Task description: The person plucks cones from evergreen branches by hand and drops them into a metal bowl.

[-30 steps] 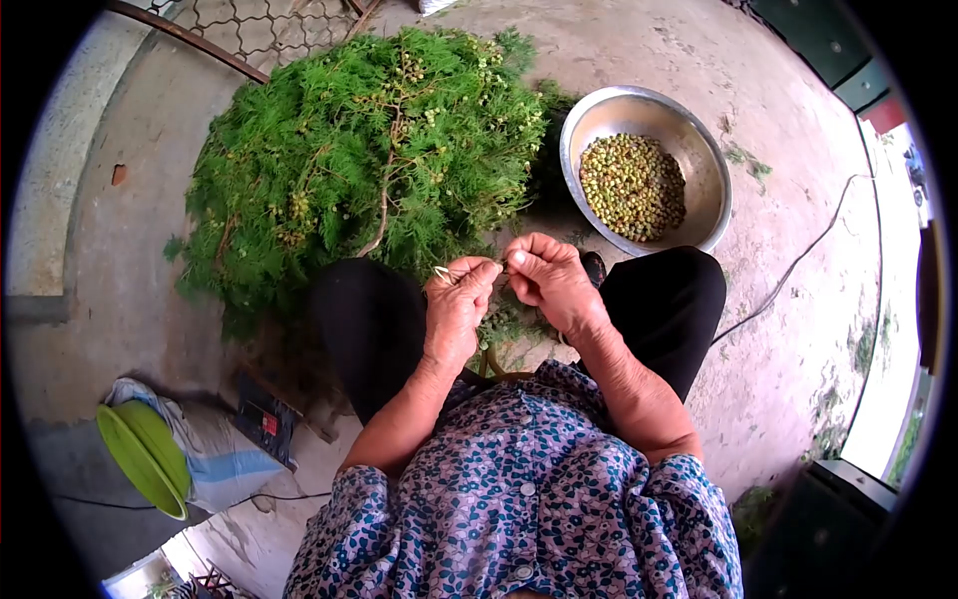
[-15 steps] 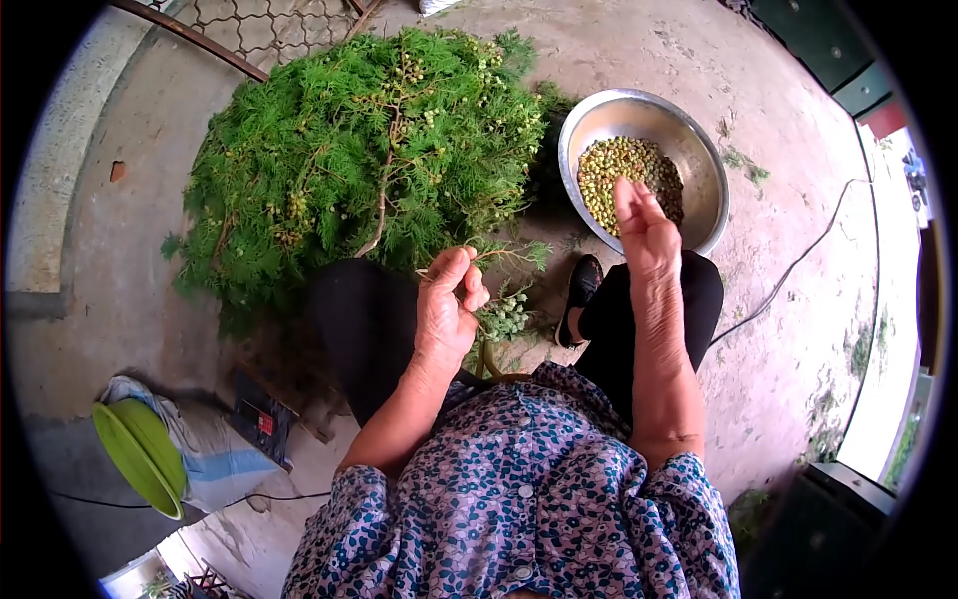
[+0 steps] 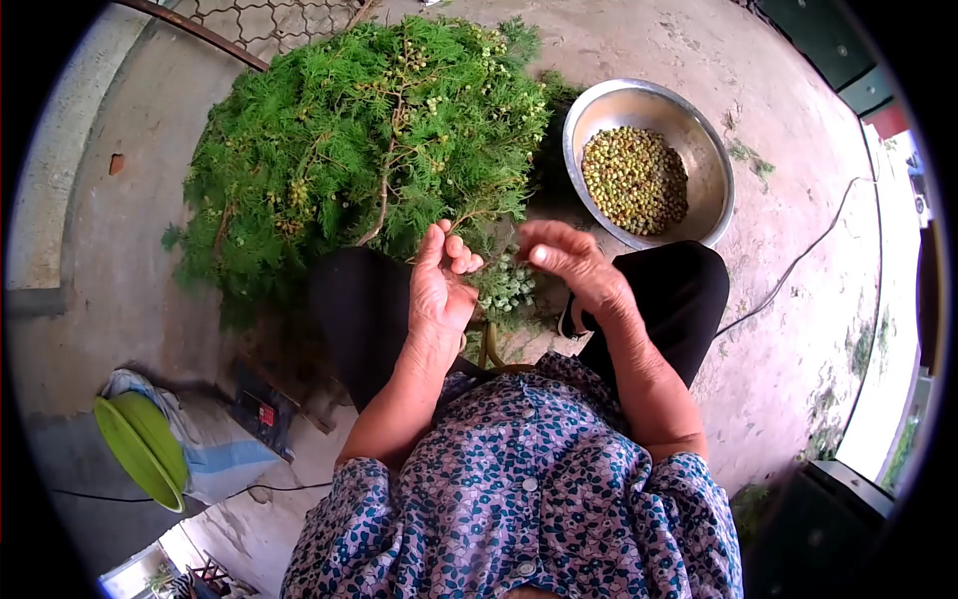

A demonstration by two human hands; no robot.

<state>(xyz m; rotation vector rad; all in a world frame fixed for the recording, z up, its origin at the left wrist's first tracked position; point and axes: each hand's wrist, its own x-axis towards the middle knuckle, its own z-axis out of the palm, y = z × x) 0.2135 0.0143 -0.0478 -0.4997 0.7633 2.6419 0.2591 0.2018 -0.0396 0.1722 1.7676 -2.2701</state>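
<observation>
My left hand [image 3: 445,285] is closed on a thin green sprig [image 3: 473,216], whose leafy end shows past the fingertips. To its right, my right hand [image 3: 584,268] reaches in with thumb and fingers slightly apart; I see nothing held between them. A big heap of leafy branches [image 3: 329,150] with small round green cones lies in front of my left knee. Beyond my right knee stands a wide metal basin [image 3: 711,165], partly filled with loose green and brownish cones [image 3: 636,182]. Below the hands, a cluster of pale green cones [image 3: 509,285] shows between my knees.
A lime-green plastic basin [image 3: 140,454] leans on a white and blue sack [image 3: 225,459] at lower left. On the right, a dark cable [image 3: 798,265] crosses the concrete floor [image 3: 768,339]. A metal grille [image 3: 264,25] lies behind the branches, and a dark green box [image 3: 818,519] is at lower right.
My right hand has moved from over the metal basin leftward and back toward the left hand. My left hand stays in nearly the same place, with the sprig turned more upward.
</observation>
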